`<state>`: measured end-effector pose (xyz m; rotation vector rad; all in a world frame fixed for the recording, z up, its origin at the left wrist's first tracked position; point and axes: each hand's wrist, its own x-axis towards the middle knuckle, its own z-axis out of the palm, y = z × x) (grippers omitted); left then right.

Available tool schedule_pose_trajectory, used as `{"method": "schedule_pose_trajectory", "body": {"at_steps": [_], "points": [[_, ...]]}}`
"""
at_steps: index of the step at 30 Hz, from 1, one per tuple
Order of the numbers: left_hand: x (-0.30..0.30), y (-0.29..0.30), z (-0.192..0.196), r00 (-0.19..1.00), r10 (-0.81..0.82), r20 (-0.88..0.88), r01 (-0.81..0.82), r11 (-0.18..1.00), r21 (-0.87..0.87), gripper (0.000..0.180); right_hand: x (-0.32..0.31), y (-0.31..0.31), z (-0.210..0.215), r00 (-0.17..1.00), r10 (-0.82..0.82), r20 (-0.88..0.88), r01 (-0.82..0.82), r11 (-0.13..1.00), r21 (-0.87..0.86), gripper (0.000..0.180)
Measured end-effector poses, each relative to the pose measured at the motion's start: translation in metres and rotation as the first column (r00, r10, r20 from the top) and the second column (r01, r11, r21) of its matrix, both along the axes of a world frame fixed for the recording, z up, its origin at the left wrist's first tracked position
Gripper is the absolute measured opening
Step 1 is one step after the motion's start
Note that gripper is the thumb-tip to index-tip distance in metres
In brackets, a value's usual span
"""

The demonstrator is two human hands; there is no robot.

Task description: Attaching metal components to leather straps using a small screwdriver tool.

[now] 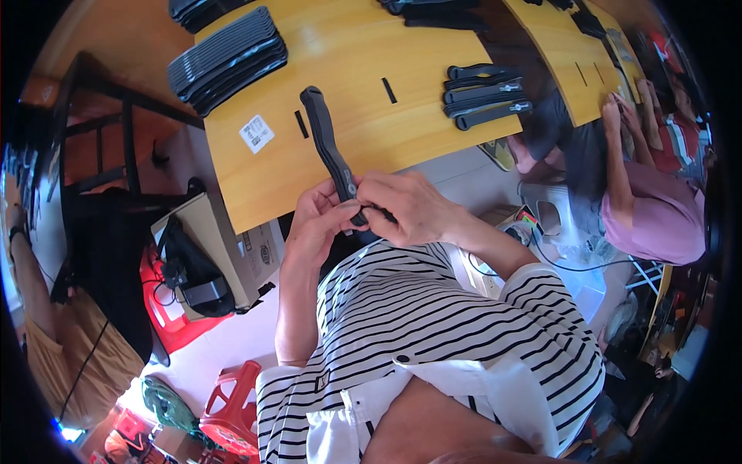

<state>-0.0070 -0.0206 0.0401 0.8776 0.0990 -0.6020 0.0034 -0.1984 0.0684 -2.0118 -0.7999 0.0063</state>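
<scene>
Right fingers (380, 207): curled shut over the near end of a long black handle piece (328, 143), pinching it from the right side.
Left fingers (334, 213): closed against the same end from the left, thumb pressing toward the right hand (410, 207); the left hand (313, 224) seems to steady rather than carry.
Held piece: dark, slightly curved, with a small pale metal spot near the grip; it slants up and away from the hands, its far tip over the counter (371, 139), its near end off the counter's front edge, close to the striped shirt (433, 325).
Work so far: judging by the layout, finished or sorted pieces lie in a fanned stack of black pieces (228, 58) at the far left and a smaller group of black pieces (487, 94) at the right, some with pale metal spots. What is being done at the pinched end is hidden by the fingers, so I cannot tell how far this one has got.
Loose bits: two small black strips (389, 90) and a white label (256, 133) lie on the bare wood.
Edges: the counter's front edge runs just beyond the knuckles; a gap splits it from a second wooden board (572, 54) to the right.
Open room: bare wood between the two groups of pieces.
Nearby: a person in a pink top (657, 209) sits at the right, well apart; a cardboard box (224, 247) and red stools (232, 410) stand below left.
</scene>
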Motion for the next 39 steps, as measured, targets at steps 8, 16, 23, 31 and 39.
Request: {"method": "schedule_pose_trajectory", "body": {"at_steps": [8, 16, 23, 31, 39], "points": [[0.001, 0.007, 0.012, 0.96, -0.279, -0.024, 0.28, 0.959, 0.051, 0.037, 0.005, -0.011, 0.004, 0.904, 0.285, -0.32, -0.277, 0.958, 0.071, 0.019], [-0.016, 0.0, 0.014, 0.966, -0.236, -0.101, 0.219, 0.962, -0.161, 0.039, 0.001, -0.018, 0.013, 0.534, 0.353, -0.768, -0.156, 0.934, 0.321, 0.022], [-0.014, 0.006, 0.029, 0.952, -0.284, -0.117, 0.244, 0.931, -0.273, 0.042, 0.0, -0.026, 0.015, 0.19, 0.394, -0.899, 0.166, 0.89, 0.425, 0.017], [-0.021, 0.032, -0.007, 0.863, -0.505, -0.004, 0.467, 0.801, -0.374, 0.052, 0.032, -0.054, 0.04, 0.243, 0.581, -0.777, 0.784, 0.354, 0.51, 0.024], [-0.047, 0.074, -0.024, 0.853, -0.521, 0.011, 0.494, 0.801, -0.338, 0.052, 0.123, -0.117, 0.088, 0.623, 0.72, -0.305, 0.5, -0.067, 0.864, 0.027]]}}
